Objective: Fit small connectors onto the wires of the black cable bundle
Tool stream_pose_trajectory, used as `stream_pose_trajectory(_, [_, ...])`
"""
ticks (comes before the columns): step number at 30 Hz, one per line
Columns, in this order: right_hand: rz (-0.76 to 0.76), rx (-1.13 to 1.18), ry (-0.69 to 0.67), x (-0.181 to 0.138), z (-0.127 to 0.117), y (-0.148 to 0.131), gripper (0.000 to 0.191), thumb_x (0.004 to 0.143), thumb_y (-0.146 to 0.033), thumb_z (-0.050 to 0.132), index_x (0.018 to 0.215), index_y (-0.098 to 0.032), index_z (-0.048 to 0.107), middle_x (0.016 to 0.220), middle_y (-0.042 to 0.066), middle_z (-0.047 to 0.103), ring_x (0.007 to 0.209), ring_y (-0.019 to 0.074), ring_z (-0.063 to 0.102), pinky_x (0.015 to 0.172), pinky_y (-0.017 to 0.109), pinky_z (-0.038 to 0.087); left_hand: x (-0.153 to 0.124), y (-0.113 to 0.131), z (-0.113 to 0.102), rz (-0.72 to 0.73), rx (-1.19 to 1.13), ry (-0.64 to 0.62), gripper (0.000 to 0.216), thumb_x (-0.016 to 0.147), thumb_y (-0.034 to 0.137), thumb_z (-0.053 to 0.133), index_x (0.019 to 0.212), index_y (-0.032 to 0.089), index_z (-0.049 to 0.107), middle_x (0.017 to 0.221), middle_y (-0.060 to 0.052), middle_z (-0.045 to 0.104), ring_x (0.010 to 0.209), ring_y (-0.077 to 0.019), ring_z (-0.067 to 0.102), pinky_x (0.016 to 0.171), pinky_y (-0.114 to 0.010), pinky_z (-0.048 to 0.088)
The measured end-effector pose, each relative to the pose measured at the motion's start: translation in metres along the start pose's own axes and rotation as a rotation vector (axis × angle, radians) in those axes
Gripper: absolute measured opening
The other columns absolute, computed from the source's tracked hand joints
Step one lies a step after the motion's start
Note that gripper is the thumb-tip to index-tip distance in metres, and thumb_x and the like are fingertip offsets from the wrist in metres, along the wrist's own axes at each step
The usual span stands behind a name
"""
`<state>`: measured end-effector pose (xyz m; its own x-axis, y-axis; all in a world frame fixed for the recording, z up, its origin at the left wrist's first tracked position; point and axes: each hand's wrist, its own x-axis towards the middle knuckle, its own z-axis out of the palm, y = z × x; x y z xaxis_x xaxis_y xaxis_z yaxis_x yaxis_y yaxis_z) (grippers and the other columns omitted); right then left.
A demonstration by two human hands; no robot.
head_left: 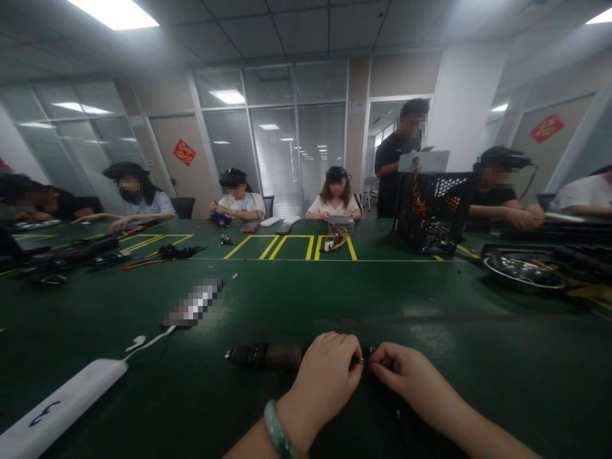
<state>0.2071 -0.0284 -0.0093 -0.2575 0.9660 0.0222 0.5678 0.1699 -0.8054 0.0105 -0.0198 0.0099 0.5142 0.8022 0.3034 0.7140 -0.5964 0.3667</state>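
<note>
Low in the view, my left hand [325, 386] and my right hand [399, 373] come together over the green table mat [430, 331]. Their fingertips pinch a small metal fitting [360, 361] at the end of a dark cable or thin part, mostly hidden by my fingers. To the left of my left hand lies a black and brown cylindrical tool body, possibly a drill chuck [265, 356], its far end hidden behind that hand. A pale green bangle [277, 430] circles my left wrist.
A white power strip [57, 408] and white earphones [138, 341] lie to my left, beside a blurred phone [194, 303]. Farther off are yellow tape markings [287, 247], loose wires [157, 255], an open black computer case [430, 213], a metal tray [523, 274] and several seated people.
</note>
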Motion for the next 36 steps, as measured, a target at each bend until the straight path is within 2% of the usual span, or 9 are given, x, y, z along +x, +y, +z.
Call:
stream_pose_trajectory(7, [0.011, -0.013, 0.006, 0.0, 0.001, 0.001, 0.015, 0.086, -0.031, 0.056, 0.083, -0.02, 0.065, 0.076, -0.001, 0.069, 0.07, 0.0159, 0.062, 0.06, 0.022, 0.041, 0.0, -0.006, 0.007, 0.034, -0.035, 0.033, 0.004, 0.087, 0.023, 0.06, 0.089, 0.022, 0.063, 0.096, 0.0, 0.066, 0.093, -0.0204, 0.058, 0.09, -0.039, 0.041])
stream_pose_trajectory(13, [0.04, -0.045, 0.033, 0.002, 0.006, 0.0, 0.018, 0.086, -0.034, 0.057, 0.083, -0.02, 0.067, 0.075, 0.0, 0.069, 0.069, 0.0165, 0.063, 0.059, 0.023, 0.041, 0.001, -0.006, 0.008, 0.052, -0.037, 0.03, 0.004, 0.085, 0.018, 0.06, 0.087, 0.021, 0.062, 0.09, 0.001, 0.066, 0.089, -0.02, 0.058, 0.086, -0.037, 0.042])
stream_pose_trajectory(20, [0.069, -0.178, 0.14, 0.0, 0.017, -0.017, 0.017, 0.084, -0.034, 0.059, 0.081, -0.022, 0.07, 0.075, 0.0, 0.07, 0.069, 0.0171, 0.062, 0.062, 0.025, 0.041, -0.001, -0.007, 0.005, 0.072, -0.054, 0.008, 0.012, 0.084, 0.012, 0.056, 0.09, 0.02, 0.063, 0.095, -0.001, 0.065, 0.095, -0.0204, 0.058, 0.09, -0.037, 0.042])
stream_pose_trajectory(25, [-0.018, -0.312, 0.265, -0.008, 0.02, -0.032, 0.011, 0.084, -0.027, 0.059, 0.079, -0.021, 0.068, 0.086, 0.003, 0.065, 0.08, 0.0187, 0.061, 0.073, 0.027, 0.043, -0.003, -0.003, -0.001, 0.082, -0.034, -0.002, 0.016, 0.083, 0.011, 0.053, 0.093, 0.02, 0.061, 0.098, -0.002, 0.065, 0.097, -0.0207, 0.058, 0.092, -0.037, 0.042])
stream_pose_trajectory(27, [-0.057, -0.325, 0.3, -0.009, 0.02, -0.036, 0.01, 0.084, -0.023, 0.058, 0.078, -0.019, 0.066, 0.097, 0.005, 0.062, 0.084, 0.0186, 0.061, 0.076, 0.028, 0.044, -0.004, 0.001, -0.005, 0.077, -0.008, -0.015, 0.018, 0.082, 0.011, 0.052, 0.096, 0.02, 0.06, 0.098, -0.003, 0.064, 0.097, -0.021, 0.057, 0.092, -0.037, 0.042])
stream_pose_trajectory(30, [-0.091, -0.318, 0.272, -0.007, 0.02, -0.037, 0.008, 0.084, -0.019, 0.056, 0.081, -0.018, 0.063, 0.106, 0.007, 0.06, 0.09, 0.0189, 0.06, 0.079, 0.027, 0.045, -0.006, 0.008, -0.013, 0.059, 0.012, -0.02, 0.024, 0.079, 0.009, 0.05, 0.099, 0.02, 0.057, 0.099, -0.004, 0.063, 0.097, -0.0214, 0.057, 0.091, -0.037, 0.043])
stream_pose_trajectory(32, [-0.069, -0.321, 0.217, -0.004, 0.02, -0.036, 0.007, 0.084, -0.018, 0.055, 0.085, -0.018, 0.062, 0.097, 0.006, 0.062, 0.087, 0.0189, 0.06, 0.077, 0.027, 0.044, -0.007, 0.011, -0.017, 0.055, -0.006, 0.015, 0.028, 0.076, 0.009, 0.05, 0.1, 0.021, 0.056, 0.098, -0.003, 0.063, 0.097, -0.0206, 0.057, 0.099, -0.039, 0.039])
stream_pose_trajectory(34, [-0.053, -0.334, 0.183, -0.002, 0.019, -0.034, 0.008, 0.084, -0.016, 0.053, 0.088, -0.017, 0.06, 0.089, 0.005, 0.062, 0.084, 0.0186, 0.06, 0.074, 0.027, 0.044, -0.008, 0.013, -0.019, 0.075, -0.045, 0.071, 0.033, 0.075, 0.009, 0.049, 0.104, 0.022, 0.055, 0.101, -0.002, 0.063, 0.1, -0.0193, 0.057, 0.11, -0.041, 0.029])
stream_pose_trajectory(36, [-0.077, -0.349, 0.184, -0.001, 0.019, -0.034, 0.01, 0.084, -0.015, 0.052, 0.09, -0.017, 0.059, 0.092, 0.006, 0.061, 0.084, 0.0183, 0.059, 0.074, 0.027, 0.044, -0.009, 0.012, -0.02, 0.101, -0.084, 0.126, 0.04, 0.075, 0.008, 0.047, 0.112, 0.022, 0.054, 0.11, -0.002, 0.062, 0.107, -0.0184, 0.055, 0.116, -0.041, 0.02])
